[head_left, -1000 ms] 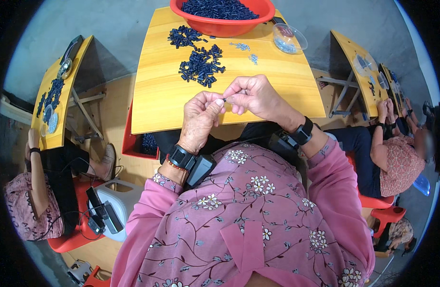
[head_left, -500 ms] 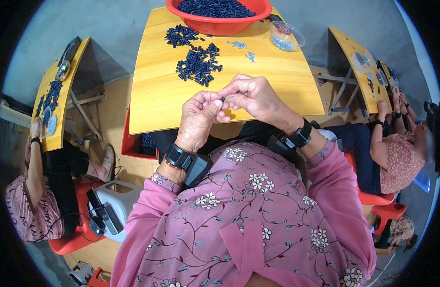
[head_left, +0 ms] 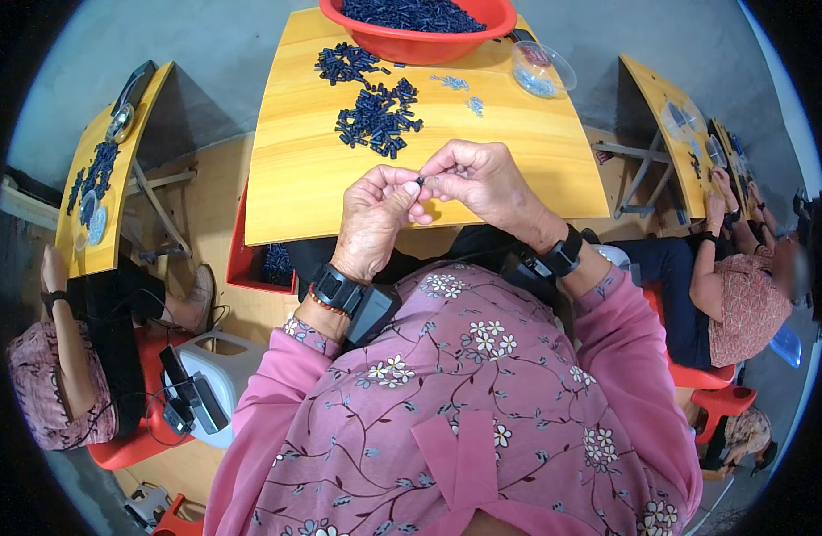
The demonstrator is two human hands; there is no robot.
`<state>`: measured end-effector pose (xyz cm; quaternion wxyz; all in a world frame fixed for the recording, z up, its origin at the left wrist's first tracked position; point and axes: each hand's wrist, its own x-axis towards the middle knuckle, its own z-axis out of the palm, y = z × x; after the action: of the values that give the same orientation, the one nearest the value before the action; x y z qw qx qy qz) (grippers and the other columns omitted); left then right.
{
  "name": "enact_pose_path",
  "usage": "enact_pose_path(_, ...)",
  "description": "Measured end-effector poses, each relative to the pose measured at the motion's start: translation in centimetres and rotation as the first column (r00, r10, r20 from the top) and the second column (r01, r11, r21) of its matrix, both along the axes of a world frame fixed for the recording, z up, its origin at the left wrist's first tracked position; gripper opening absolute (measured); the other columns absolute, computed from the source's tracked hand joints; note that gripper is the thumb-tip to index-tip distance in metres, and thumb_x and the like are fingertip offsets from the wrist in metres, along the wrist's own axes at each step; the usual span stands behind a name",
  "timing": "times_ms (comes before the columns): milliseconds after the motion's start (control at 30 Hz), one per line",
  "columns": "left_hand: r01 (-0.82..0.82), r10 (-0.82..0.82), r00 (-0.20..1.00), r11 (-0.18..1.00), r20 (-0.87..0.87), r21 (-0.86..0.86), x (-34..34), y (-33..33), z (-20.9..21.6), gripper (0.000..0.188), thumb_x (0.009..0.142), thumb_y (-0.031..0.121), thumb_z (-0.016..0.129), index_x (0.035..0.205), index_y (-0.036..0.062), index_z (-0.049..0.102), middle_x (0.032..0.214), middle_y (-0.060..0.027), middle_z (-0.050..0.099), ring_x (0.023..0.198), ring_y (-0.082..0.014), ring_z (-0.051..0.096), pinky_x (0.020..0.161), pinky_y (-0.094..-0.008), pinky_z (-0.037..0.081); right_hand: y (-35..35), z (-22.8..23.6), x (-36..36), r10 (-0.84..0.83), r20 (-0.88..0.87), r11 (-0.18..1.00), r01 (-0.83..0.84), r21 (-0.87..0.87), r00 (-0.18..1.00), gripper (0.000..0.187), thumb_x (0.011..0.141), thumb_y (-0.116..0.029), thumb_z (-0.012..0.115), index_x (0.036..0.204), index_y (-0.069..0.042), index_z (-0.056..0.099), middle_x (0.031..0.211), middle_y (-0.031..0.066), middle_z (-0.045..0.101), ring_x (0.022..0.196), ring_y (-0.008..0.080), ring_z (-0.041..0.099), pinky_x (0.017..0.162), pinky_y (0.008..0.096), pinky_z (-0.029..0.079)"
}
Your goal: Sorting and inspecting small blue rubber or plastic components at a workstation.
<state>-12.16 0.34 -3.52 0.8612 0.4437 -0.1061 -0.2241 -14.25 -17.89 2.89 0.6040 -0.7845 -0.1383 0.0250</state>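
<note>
Above the near edge of the yellow table (head_left: 312,192), my two hands meet at the fingertips. Between thumb and fingers, my left hand (head_left: 375,214) pinches a small dark cylindrical piece (head_left: 420,180), its end just showing. My right hand (head_left: 482,183) has thumb and forefinger pressed together at that end; whatever they grip is too small to make out. Beyond my hands lie a near pile of dark blue short tubes (head_left: 378,118) and a smaller pile (head_left: 344,62) behind it. Small silvery pieces (head_left: 474,106) lie loose to their right.
A red basin (head_left: 411,46) full of dark tubes stands at the far edge. Right of it is a clear plastic tub (head_left: 536,76) with silvery pieces. A red crate (head_left: 250,259) sits below the table's left side. People work at tables on the left (head_left: 129,179) and right (head_left: 674,161).
My hands stay joined at nearly the same spot, with slight finger movement. The view has shifted a little. The person on the left has drawn an arm back from their table.
</note>
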Motion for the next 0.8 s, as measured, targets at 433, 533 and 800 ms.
enact_pose_path(433,-0.059,0.059,0.998,0.997,0.005,0.044,-0.6,-0.5,-0.2,0.009,0.094,0.007,0.06,0.099,-0.0001,0.056,0.091,-0.01,0.065,0.069,-0.0124,0.063,0.067,-0.0329,0.06,0.4,-2.9,-0.5,-0.025,0.173,0.998,0.035,-0.053,0.985,0.007,0.084,-0.001,0.068,0.09,0.002,0.068,0.084,0.0054,0.061,0.074,0.0114,0.06,0.065,0.026,0.049)
enact_pose_path(533,-0.065,0.065,0.998,0.997,-0.005,0.046,-0.4,-0.4,-0.1,0.009,0.094,0.007,0.06,0.098,-0.0001,0.056,0.09,-0.01,0.065,0.069,-0.0121,0.062,0.066,-0.0328,0.06,0.1,-3.0,0.0,0.01,0.087,1.0,-0.012,0.021,0.996,0.011,0.086,0.0,0.066,0.096,0.003,0.067,0.088,0.0052,0.063,0.075,0.0101,0.061,0.066,0.0241,0.05)
enact_pose_path(800,-0.146,0.148,0.988,0.988,-0.041,0.039,0.0,-0.6,0.1,0.018,0.096,0.005,0.054,0.113,-0.0015,0.055,0.085,-0.007,0.063,0.065,-0.0095,0.059,0.066,-0.0287,0.058,-1.5,-3.9,5.8,-0.138,0.187,0.953,0.182,-0.243,0.973,0.021,0.09,-0.011,0.063,0.105,0.003,0.066,0.087,0.009,0.069,0.075,0.0146,0.065,0.063,0.0281,0.052)
